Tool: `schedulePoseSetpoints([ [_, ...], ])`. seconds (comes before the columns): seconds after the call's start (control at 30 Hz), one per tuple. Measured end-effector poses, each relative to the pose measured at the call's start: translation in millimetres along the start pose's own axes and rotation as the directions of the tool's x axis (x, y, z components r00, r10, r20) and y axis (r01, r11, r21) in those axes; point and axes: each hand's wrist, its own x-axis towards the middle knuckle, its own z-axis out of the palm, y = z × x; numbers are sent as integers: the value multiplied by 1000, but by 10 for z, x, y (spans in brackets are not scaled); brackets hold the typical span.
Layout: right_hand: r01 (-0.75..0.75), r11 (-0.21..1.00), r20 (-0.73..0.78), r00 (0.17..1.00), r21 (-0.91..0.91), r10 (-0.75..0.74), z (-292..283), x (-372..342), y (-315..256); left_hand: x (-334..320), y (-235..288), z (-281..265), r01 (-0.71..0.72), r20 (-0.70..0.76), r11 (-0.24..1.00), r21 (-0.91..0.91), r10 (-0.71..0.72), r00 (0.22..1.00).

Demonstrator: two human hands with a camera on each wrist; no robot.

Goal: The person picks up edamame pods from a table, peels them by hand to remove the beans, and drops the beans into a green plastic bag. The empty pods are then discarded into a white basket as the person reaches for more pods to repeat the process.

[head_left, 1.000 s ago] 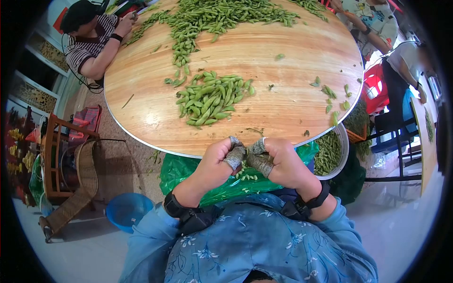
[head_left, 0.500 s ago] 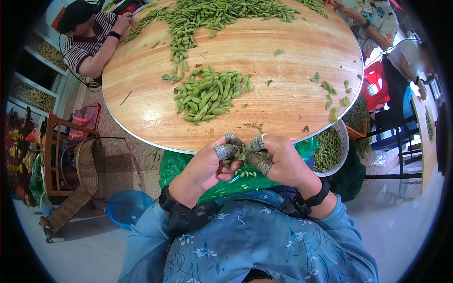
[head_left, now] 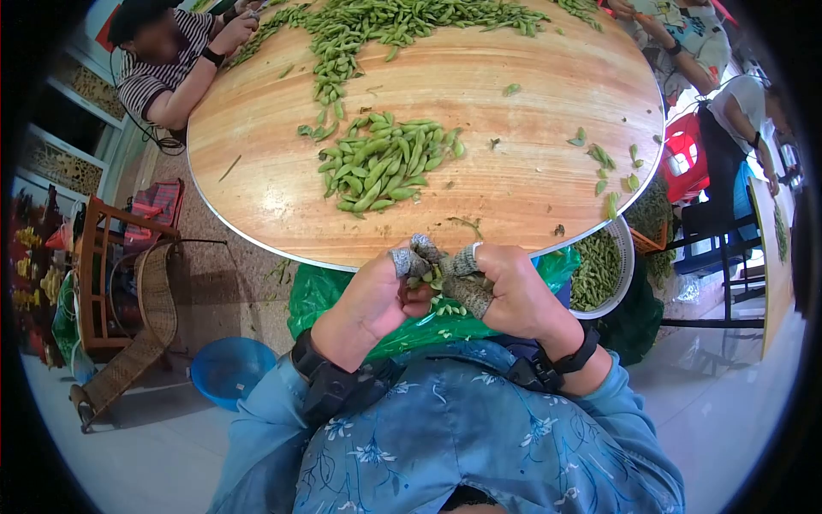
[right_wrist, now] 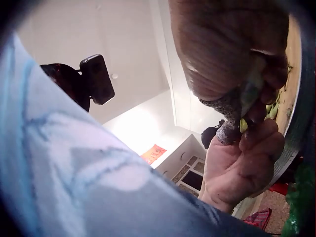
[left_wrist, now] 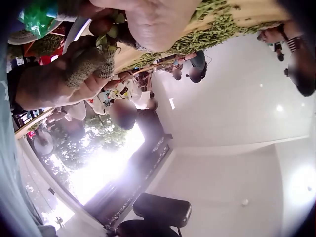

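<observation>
Thumbs and fingertips of both hands meet just off the near table edge, with grey knitted covers on some digits. My left hand (head_left: 364, 301) lies turned with its palm partly showing, fingers curled around green soybean pods (head_left: 414, 281). Close against it, my right hand (head_left: 521, 289) pinches a green soybean pod (right_wrist: 253, 88) between thumb and finger, as the right wrist view shows. Below the hands, pale shelled beans (head_left: 450, 308) lie on green plastic (head_left: 398, 339) over the lap. A small pile of pods (head_left: 381, 167) sits on the wooden table (head_left: 514, 188) ahead.
A large heap of pods (head_left: 411, 24) covers the far side of the table. Loose pods (head_left: 602, 158) lie at the right. A white basket of pods (head_left: 597, 270) stands right of the lap, a blue basin (head_left: 229, 370) on the floor at left. Another person (head_left: 175, 64) sits far left.
The left hand has rolled from a fist with its back up, showing more palm and the green pods. The right hand stays nearly in place. The person at far left has moved head and hands.
</observation>
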Motion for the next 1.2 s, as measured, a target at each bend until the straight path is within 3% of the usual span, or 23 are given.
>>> schedulePoseSetpoints([
  [0.17,-13,1000,16,1000,-20,13,10,-9,17,7,-24,9,-41,-54,999,35,43,998],
  [0.23,-15,999,-34,999,49,17,17,-19,53,57,-7,-115,-106,148,956,274,67,987],
  [0.27,-11,999,-35,999,48,13,-18,-29,44,60,-27,-107,-109,150,955,277,70,986],
  [0.3,-40,999,-70,997,25,41,-92,-60,26,52,-76,-89,-314,218,800,512,232,948],
  [0.33,-70,998,-106,992,4,70,-184,-97,12,39,-110,-84,-478,323,549,686,358,876],
  [0.37,-73,996,-140,988,-58,64,-320,-155,6,-8,-91,-94,-508,403,382,772,325,856],
  [0.4,-78,990,-175,983,-119,57,-485,-237,29,-49,-74,-69,-508,403,380,773,324,856],
  [0.47,-194,968,-309,941,-162,137,-792,-464,145,-131,-39,11,-449,425,169,877,159,891],
  [0.53,-401,859,-455,859,-319,232,-1087,-647,106,-140,-6,31,-455,438,96,885,151,886],
  [0.57,-403,857,-457,859,-321,233,-1199,-744,154,-117,4,14,-471,447,53,880,241,862],
  [0.6,-502,804,-553,787,-318,273,-1297,-832,194,-98,20,7,-483,455,7,875,327,829],
  [0.63,-594,746,-643,704,-302,300,-1350,-891,233,-83,74,33,-486,457,6,874,326,827],
  [0.7,-530,805,-672,701,-266,239,-1358,-929,290,-64,216,107,-406,415,-114,907,416,809],
  [0.77,-460,857,-704,687,-230,180,-1334,-937,331,-37,270,114,-415,441,-159,896,429,788],
  [0.93,-408,902,-582,771,-144,256,-1122,-766,284,50,369,41,-422,506,-279,863,454,733],
  [1.0,-369,914,-522,820,-168,234,-1006,-662,277,200,452,-53,-257,591,-549,796,609,530],
  [1.03,-317,941,-445,864,-115,236,-889,-567,225,213,489,-47,-98,545,-611,785,609,576],
  [1.07,-268,962,-366,902,-58,229,-765,-472,164,237,522,-47,-99,547,-612,784,608,576],
  [1.13,-158,986,-188,971,-43,148,-520,-280,13,301,568,-59,-28,509,-653,757,564,650],
  [1.2,14,1000,29,999,15,-15,-239,-51,19,348,572,-72,-24,519,-663,748,561,645],
])
